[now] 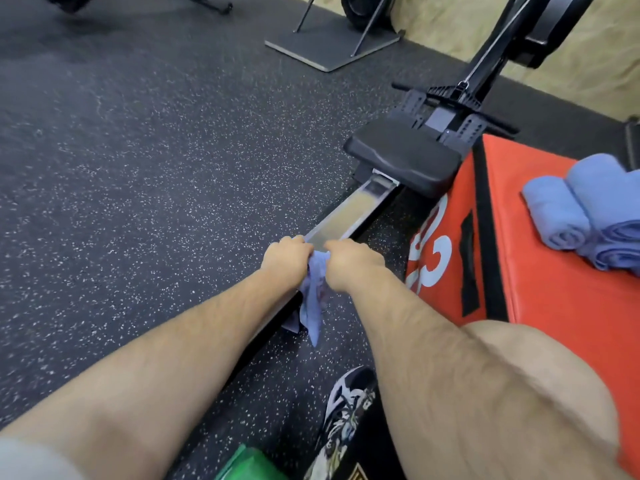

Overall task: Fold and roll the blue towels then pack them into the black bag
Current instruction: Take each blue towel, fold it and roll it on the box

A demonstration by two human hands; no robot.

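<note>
L hand (288, 258): fingers curled, clamped on top of blue towel (313, 306).
R hand (351, 261): same grip on towel, just beside L hand, knuckles nearly touching.
Blue towel: bunched, hanging btw both wrists, above rower rail (349, 216).
Rolled towels (585, 209): piled on red box (554, 306), far R, well apart from hands.
Seat (405, 161): black, on rail, beside box corner.
Floor (138, 168): dark, speckled.
Bottom edge: black patterned item (346, 420), can't tell what.

Crumpled blue towel (313, 299) dangles; rolled towels (588, 206), perhaps three, stacked.
</note>
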